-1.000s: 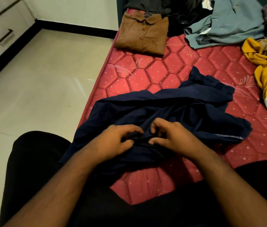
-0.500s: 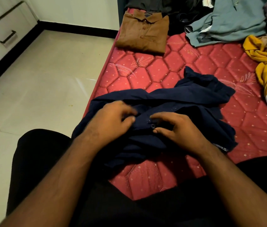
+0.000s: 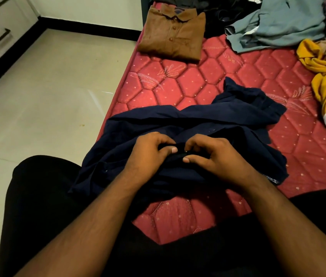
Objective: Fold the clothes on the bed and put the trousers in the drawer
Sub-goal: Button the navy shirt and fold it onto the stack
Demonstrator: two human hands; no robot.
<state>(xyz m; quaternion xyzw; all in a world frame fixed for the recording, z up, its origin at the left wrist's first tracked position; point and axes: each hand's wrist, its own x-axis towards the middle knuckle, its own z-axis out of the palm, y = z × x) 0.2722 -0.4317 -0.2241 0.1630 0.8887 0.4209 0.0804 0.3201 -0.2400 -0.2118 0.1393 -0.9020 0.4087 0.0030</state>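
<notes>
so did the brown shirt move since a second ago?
No. The brown shirt lies folded at the same far corner of the red mattress; only the camera shifted.

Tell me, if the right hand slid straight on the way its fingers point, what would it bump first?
Most likely the left hand. The right hand pinches the navy shirt, its fingers pointing left toward the other hand's fingertips, almost touching. Depth is hard to judge.

Both hands point(image 3: 184, 154) have closed together, pinching the navy shirt point(image 3: 208, 120).
</notes>
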